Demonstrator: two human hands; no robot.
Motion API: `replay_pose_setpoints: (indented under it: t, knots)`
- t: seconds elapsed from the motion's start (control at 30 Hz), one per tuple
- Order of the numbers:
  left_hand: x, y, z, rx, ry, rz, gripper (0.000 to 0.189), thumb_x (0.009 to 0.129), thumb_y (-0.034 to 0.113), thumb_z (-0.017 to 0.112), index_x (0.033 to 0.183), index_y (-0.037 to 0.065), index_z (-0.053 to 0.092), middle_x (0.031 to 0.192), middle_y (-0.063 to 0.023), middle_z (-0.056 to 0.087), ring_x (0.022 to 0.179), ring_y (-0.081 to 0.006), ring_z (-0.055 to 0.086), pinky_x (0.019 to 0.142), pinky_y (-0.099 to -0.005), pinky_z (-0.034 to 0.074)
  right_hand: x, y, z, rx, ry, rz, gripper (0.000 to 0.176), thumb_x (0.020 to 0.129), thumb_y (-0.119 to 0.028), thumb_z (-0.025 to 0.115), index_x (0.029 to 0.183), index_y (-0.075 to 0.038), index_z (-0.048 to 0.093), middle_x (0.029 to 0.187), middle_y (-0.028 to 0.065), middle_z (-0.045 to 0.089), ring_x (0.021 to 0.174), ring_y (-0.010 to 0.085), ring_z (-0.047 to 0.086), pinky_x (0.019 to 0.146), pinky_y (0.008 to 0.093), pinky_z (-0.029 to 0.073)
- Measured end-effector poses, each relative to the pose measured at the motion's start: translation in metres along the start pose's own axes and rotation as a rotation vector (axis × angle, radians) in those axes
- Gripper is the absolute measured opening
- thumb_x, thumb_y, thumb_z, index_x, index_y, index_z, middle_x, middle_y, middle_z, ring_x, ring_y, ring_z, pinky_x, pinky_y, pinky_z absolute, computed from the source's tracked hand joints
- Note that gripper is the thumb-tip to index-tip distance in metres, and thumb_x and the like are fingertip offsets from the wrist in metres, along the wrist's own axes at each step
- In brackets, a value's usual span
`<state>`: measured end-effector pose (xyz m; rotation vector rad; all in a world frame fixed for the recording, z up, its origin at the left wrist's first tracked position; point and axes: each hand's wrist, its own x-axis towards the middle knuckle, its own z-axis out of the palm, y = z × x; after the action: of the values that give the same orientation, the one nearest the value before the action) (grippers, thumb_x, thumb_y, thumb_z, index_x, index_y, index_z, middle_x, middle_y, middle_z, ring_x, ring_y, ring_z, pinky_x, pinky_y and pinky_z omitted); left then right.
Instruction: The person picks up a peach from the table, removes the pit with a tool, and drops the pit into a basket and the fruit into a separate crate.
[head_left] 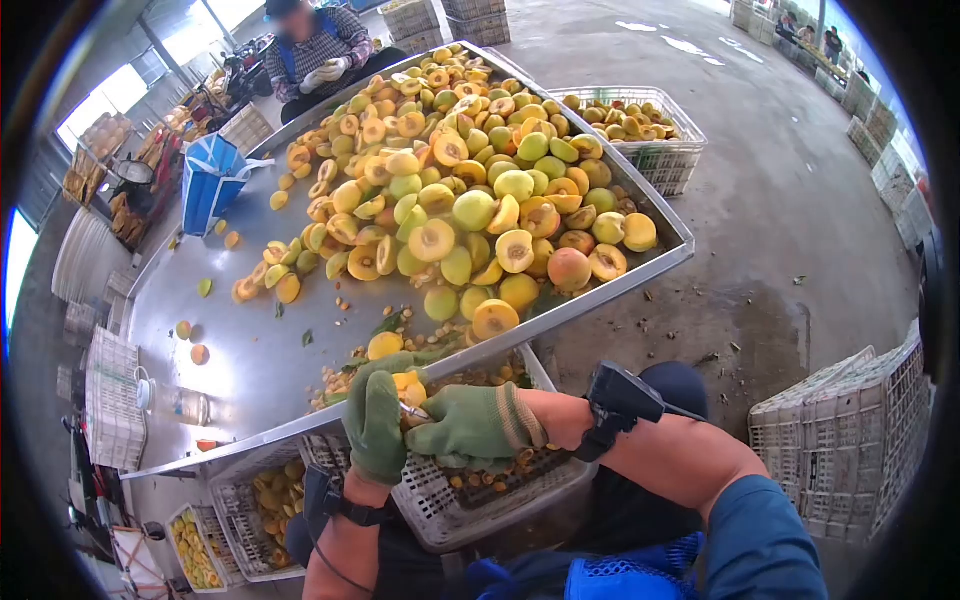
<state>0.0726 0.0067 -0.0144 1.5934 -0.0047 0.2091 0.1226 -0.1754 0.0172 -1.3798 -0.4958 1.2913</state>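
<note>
Both my hands wear green knit gloves and meet at the near edge of a metal table (250,360). Fingers curled, my left hand (375,428) grips a yellow peach (408,387), which is partly hidden by the glove. My right hand (465,422) is closed around a small tool with a metal tip (412,410), pointed at the fruit; its handle is covered by my fingers. Just beyond, a peach half (494,319) lies cut side up at the rim of a big heap of halved and whole peaches (440,190). Loose pits (335,380) and leaves are scattered near my hands.
Below my hands stands a plastic crate (450,525); crates of fruit (270,500) sit to its left. Another filled crate (655,150) is beyond the table's right side. Stacked crates (845,430) stand right. A blue bag (210,180) and a gloved person (320,55) are across.
</note>
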Motion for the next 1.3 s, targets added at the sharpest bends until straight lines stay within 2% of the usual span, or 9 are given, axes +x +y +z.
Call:
replay_pose_setpoints:
  t: [0.33, 0.47, 0.57, 0.6, 0.7, 0.73, 0.87, 1.13, 1.3]
  knots:
    - [0.000, 0.020, -0.004, -0.034, -0.113, -0.101, 0.039, 0.108, 0.032, 0.047, 0.125, -0.002, 0.060, 0.112, -0.0112, 0.068, 0.088, -0.0160, 0.067, 0.077, -0.0287, 0.056, -0.009, 0.003, 0.004, 0.426, -0.209, 0.025, 0.028, 0.096, -0.033, 0.062, 0.096, -0.005, 0.064, 0.059, -0.0029, 0.047, 0.041, 0.0093, 0.041, 0.036, 0.0259, 0.032]
    - [-0.006, 0.020, 0.005, -0.061, -0.028, -0.175, 0.036, 0.109, 0.027, 0.045, 0.126, 0.000, 0.062, 0.116, -0.0100, 0.068, 0.099, -0.0170, 0.066, 0.085, -0.0306, 0.055, -0.004, 0.008, 0.011, 0.132, 0.030, -0.028, 0.026, 0.097, -0.029, 0.062, 0.100, -0.004, 0.068, 0.066, -0.0015, 0.057, 0.053, 0.0093, 0.053, 0.046, 0.0266, 0.041]
    - [0.000, -0.007, -0.014, 0.163, -0.219, -0.051, 0.031, 0.108, 0.020, 0.045, 0.126, 0.000, 0.061, 0.113, -0.0105, 0.069, 0.106, -0.0202, 0.065, 0.092, -0.0327, 0.053, 0.009, 0.026, 0.018, -0.184, 0.246, -0.111, 0.026, 0.097, -0.027, 0.063, 0.104, -0.003, 0.069, 0.069, 0.0004, 0.061, 0.060, 0.0102, 0.057, 0.052, 0.0282, 0.046]
    - [-0.001, 0.001, -0.014, 0.114, -0.236, -0.098, 0.046, 0.110, 0.037, 0.044, 0.125, -0.002, 0.064, 0.119, -0.0104, 0.068, 0.106, -0.0176, 0.065, 0.095, -0.0334, 0.052, 0.008, 0.030, 0.019, -0.283, 0.281, -0.235, 0.020, 0.093, -0.024, 0.065, 0.092, -0.004, 0.067, 0.066, 0.0069, 0.063, 0.061, 0.0112, 0.062, 0.057, 0.0291, 0.050]
    - [-0.004, 0.011, -0.014, 0.239, -0.361, -0.005, 0.048, 0.111, 0.038, 0.041, 0.124, -0.002, 0.065, 0.119, -0.0101, 0.069, 0.106, -0.0179, 0.065, 0.098, -0.0337, 0.051, 0.000, 0.033, 0.017, -0.175, 0.099, -0.272, 0.020, 0.094, -0.025, 0.065, 0.097, -0.005, 0.068, 0.066, 0.0050, 0.063, 0.058, 0.0110, 0.061, 0.053, 0.0298, 0.048]
    - [-0.004, 0.018, -0.015, 0.335, -0.394, 0.048, 0.050, 0.110, 0.041, 0.042, 0.127, -0.001, 0.063, 0.119, -0.0105, 0.068, 0.109, -0.0185, 0.064, 0.099, -0.0341, 0.050, -0.015, 0.011, 0.026, -0.081, 0.142, -0.092, 0.023, 0.095, -0.028, 0.064, 0.099, -0.005, 0.068, 0.064, 0.0016, 0.060, 0.054, 0.0105, 0.058, 0.048, 0.0295, 0.046]
    - [-0.014, 0.037, -0.015, -0.071, -0.374, -0.077, 0.060, 0.106, 0.046, 0.049, 0.143, -0.001, 0.049, 0.122, -0.0140, 0.067, 0.113, -0.0222, 0.064, 0.101, -0.0356, 0.050, -0.030, 0.000, 0.030, 0.078, 0.045, -0.045, 0.025, 0.097, -0.029, 0.063, 0.096, -0.004, 0.067, 0.064, -0.0012, 0.058, 0.050, 0.0099, 0.055, 0.044, 0.0283, 0.044]
    - [-0.049, 0.046, -0.008, -0.125, -0.402, -0.045, 0.052, 0.107, 0.034, 0.048, 0.147, -0.001, 0.045, 0.125, -0.0148, 0.065, 0.112, -0.0208, 0.063, 0.098, -0.0357, 0.052, -0.044, 0.015, 0.062, -0.049, 0.157, -0.275, 0.031, 0.096, -0.032, 0.065, 0.101, -0.002, 0.069, 0.065, -0.0020, 0.055, 0.048, 0.0080, 0.049, 0.041, 0.0254, 0.037]
    - [-0.063, 0.050, -0.001, -0.405, -0.469, -0.181, 0.057, 0.107, 0.040, 0.048, 0.148, 0.001, 0.043, 0.128, -0.0168, 0.063, 0.113, -0.0238, 0.064, 0.099, -0.0381, 0.052, -0.061, 0.019, 0.066, 0.287, -0.093, -0.136, 0.030, 0.099, -0.034, 0.061, 0.098, -0.004, 0.066, 0.061, -0.0043, 0.052, 0.041, 0.0077, 0.045, 0.037, 0.0253, 0.036]
